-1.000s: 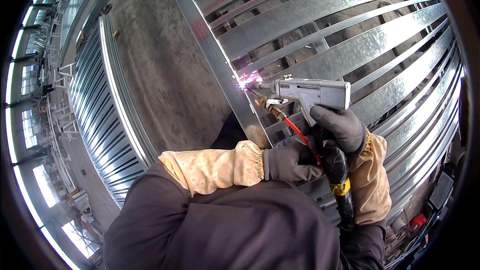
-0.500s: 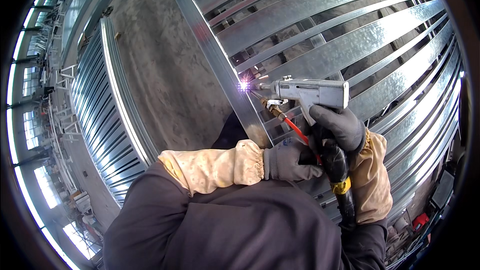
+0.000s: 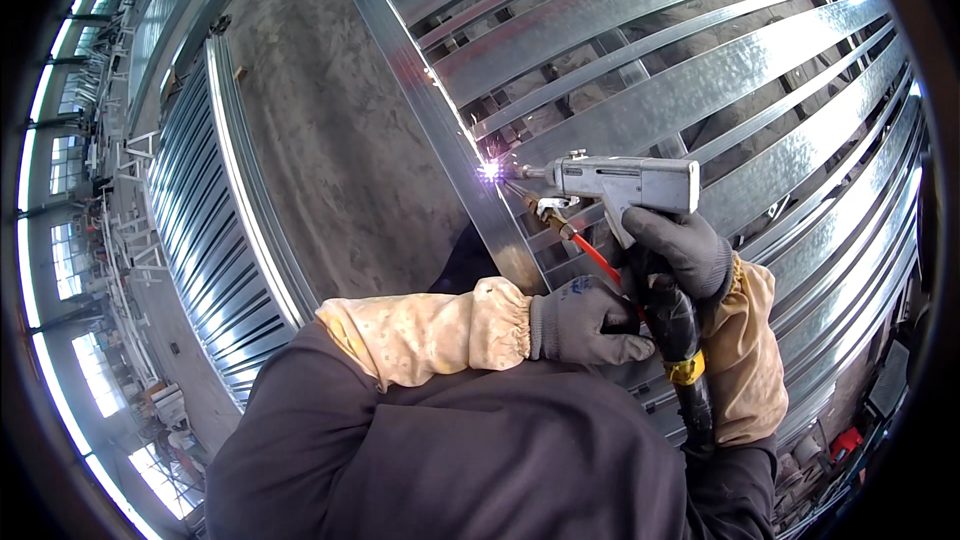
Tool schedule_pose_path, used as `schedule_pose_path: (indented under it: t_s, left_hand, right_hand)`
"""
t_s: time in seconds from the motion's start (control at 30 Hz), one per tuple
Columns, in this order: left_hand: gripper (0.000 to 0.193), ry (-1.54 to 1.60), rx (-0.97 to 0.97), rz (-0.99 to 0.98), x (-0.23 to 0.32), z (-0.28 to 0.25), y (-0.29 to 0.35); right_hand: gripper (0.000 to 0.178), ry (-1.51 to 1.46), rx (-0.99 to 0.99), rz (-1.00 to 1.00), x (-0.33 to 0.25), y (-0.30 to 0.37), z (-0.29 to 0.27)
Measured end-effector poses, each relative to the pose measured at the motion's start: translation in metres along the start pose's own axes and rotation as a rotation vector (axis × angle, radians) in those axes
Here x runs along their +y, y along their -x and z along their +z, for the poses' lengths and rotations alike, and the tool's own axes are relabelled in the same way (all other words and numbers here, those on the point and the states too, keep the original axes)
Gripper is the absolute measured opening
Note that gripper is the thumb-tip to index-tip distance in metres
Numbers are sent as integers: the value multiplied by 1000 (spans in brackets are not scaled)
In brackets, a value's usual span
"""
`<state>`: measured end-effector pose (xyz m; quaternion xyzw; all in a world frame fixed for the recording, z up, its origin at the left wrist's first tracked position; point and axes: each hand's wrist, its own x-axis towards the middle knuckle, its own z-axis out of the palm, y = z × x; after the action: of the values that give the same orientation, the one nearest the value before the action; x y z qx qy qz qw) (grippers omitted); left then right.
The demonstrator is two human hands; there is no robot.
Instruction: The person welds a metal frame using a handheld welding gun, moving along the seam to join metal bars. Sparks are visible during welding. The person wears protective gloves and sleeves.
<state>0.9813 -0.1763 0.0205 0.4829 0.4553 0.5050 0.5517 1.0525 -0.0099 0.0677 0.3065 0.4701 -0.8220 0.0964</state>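
My right hand point(image 3: 688, 252), in a grey glove, is closed around the grip of a silver welding gun point(image 3: 635, 180). The gun's nozzle points left at a bright violet spark point(image 3: 489, 171), where a slat meets the long galvanized side rail point(image 3: 412, 75) of a metal frame. From the grip a thick black cable point(image 3: 672, 325) with yellow tape runs down along my forearm. A red hose point(image 3: 595, 255) with a brass fitting hangs beneath the gun. My left hand point(image 3: 585, 322), also gloved, is curled beside the cable and the hose; what its fingers grip is hidden.
Several galvanized slats point(image 3: 600, 70) spread across the right, with gaps showing the floor. Another slatted metal panel point(image 3: 215, 230) lies to the left beyond concrete floor point(image 3: 330, 140). White trestles point(image 3: 140, 155) stand at far left. A red object point(image 3: 846, 442) sits among clutter at lower right.
Sparks now fly farther up along the side rail. The gun and both hands have barely shifted; the welding light stays at nearly the same spot.
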Motion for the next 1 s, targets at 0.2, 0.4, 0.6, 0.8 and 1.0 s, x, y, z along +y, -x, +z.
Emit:
schedule_pose_path:
  t_s: [0.2,0.4,0.6,0.8,1.0]
  left_hand:
    - [32,1,-28,-8,9,-4,-4]
    - [33,-25,8,0,18,-5,-11]
    - [35,-26,-12,-50,25,-9,-18]
    - [34,-69,-84,-112,19,-16,-19]
    - [33,-55,-130,-125,16,-18,-21]
  right_hand:
    - [35,-3,8,68,-7,3,-1]
    - [37,-23,26,35,-7,0,-4]
    - [36,-11,95,110,-12,0,-8]
    - [36,-34,39,65,-9,-6,-12]
    - [36,-62,86,-6,-1,-7,-15]
